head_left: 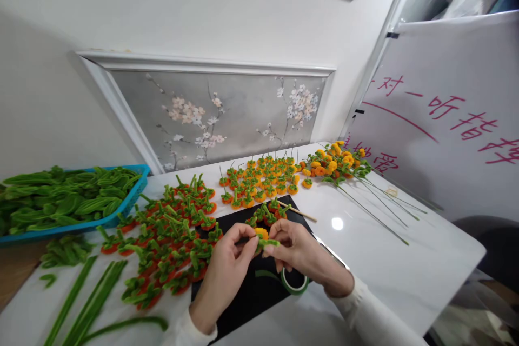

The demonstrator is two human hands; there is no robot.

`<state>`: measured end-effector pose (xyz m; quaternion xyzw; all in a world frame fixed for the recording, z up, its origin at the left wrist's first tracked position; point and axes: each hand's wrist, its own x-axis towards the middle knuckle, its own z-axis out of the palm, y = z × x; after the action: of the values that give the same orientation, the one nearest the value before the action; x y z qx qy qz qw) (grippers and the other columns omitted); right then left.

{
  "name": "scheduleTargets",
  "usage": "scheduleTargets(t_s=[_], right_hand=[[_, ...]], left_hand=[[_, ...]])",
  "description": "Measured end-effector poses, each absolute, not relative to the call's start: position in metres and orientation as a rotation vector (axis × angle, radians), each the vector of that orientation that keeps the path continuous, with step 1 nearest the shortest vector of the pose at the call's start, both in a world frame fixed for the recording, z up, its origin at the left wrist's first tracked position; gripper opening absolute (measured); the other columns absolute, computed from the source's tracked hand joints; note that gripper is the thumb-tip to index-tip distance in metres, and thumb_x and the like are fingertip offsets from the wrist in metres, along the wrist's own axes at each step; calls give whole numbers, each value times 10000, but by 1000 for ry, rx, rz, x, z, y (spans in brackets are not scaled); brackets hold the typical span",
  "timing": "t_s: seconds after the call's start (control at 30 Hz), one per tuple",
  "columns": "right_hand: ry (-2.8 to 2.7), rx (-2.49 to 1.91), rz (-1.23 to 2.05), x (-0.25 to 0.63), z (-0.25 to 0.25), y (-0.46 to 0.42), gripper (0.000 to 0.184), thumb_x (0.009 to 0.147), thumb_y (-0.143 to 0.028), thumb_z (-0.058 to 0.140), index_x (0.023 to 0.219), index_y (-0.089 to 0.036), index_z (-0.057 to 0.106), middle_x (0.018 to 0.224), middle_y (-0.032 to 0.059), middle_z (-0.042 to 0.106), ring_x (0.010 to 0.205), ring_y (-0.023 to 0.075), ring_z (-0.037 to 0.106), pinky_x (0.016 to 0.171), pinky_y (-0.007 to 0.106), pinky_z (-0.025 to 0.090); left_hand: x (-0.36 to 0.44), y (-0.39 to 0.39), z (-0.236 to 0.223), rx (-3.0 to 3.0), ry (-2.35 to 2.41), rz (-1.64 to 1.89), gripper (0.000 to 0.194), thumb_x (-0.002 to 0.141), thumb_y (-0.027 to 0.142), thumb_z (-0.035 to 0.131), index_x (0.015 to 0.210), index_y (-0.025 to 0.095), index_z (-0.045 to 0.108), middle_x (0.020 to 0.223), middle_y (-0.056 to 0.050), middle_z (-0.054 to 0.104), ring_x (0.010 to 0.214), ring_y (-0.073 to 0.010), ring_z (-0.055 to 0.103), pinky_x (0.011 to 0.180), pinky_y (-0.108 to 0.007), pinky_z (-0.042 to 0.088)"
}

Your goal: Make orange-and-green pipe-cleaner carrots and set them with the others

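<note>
Both my hands meet over a black mat (247,303) on a white table (389,265). My left hand (227,270) and my right hand (300,251) pinch one small pipe-cleaner flower (263,238), yellow-orange on top with green fuzzy leaves sticking out to the right. A roll of green tape (294,284) lies on the mat just under my right hand. Several finished orange-and-green pieces (270,213) rest at the mat's far edge beside a thin wooden stick (298,211).
A pile of red-orange pieces with green tops (174,232) covers the table at left. Orange ones (263,175) lie behind. Yellow flowers on long stems (340,165) spread right. A blue tray of green leaves (68,197) stands far left, green pipe cleaners (87,303) in front. A whiteboard (446,119) leans right.
</note>
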<state>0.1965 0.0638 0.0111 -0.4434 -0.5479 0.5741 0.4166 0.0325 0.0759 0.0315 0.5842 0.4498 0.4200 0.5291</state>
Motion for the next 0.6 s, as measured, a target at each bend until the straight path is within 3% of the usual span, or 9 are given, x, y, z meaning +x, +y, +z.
scheduleTargets(t_s=[0.1, 0.23, 0.4, 0.6], right_hand=[[-1284, -1072, 1475, 195, 11, 66, 398, 684, -435, 717, 797, -189, 425, 623, -46, 597, 421, 60, 501, 400, 158, 343], [-1231, -1032, 1416, 193, 14, 67, 389, 662, -421, 743, 760, -180, 453, 531, -82, 528, 450, 63, 496, 475, 177, 385], [-1167, -962, 1454, 192, 15, 66, 368, 629, -407, 781, 786, -156, 563, 661, -15, 632, 577, 90, 557, 586, 210, 434], [-1187, -956, 1488, 193, 17, 65, 322, 628, -400, 777, 780, -151, 641, 672, -11, 622, 563, 82, 524, 524, 191, 412]], left_hand=[[32, 76, 29, 1444, 1076, 1001, 118, 775, 281, 629, 760, 192, 554, 736, 22, 546, 659, -135, 574, 631, -246, 517], [30, 75, 29, 1423, 1028, 954, 108, 792, 286, 615, 847, 204, 570, 821, 7, 574, 740, -155, 607, 691, -289, 551], [31, 76, 34, 1296, 1031, 918, 203, 725, 334, 685, 836, 193, 590, 819, -7, 612, 744, -183, 630, 672, -319, 569], [30, 74, 42, 1225, 1022, 864, 201, 707, 331, 705, 755, 181, 579, 775, 15, 582, 739, -161, 608, 705, -324, 572]])
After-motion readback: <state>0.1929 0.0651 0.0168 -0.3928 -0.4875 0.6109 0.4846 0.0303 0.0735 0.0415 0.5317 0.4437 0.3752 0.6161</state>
